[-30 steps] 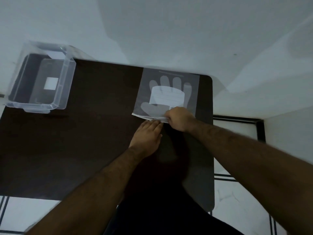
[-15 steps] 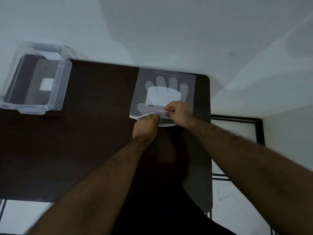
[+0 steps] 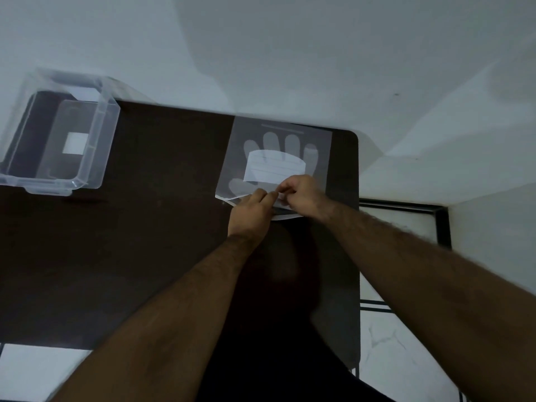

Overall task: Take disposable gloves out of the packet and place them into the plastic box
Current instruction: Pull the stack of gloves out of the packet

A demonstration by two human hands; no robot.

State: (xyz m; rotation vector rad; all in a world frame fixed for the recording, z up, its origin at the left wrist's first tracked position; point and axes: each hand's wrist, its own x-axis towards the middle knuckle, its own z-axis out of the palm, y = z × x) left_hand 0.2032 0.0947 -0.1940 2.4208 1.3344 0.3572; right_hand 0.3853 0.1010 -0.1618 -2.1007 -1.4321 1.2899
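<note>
Here both hands (image 3: 278,203) pinch the flat translucent packet's (image 3: 275,158) thin near edge.

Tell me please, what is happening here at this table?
A person works with both bare hands at the near edge of a flat translucent glove packet with a hand outline printed on it, lying on a dark brown table. The left hand and right hand pinch the packet's opening. No glove is out yet. The clear plastic box stands at the table's far left corner with no glove in it.
</note>
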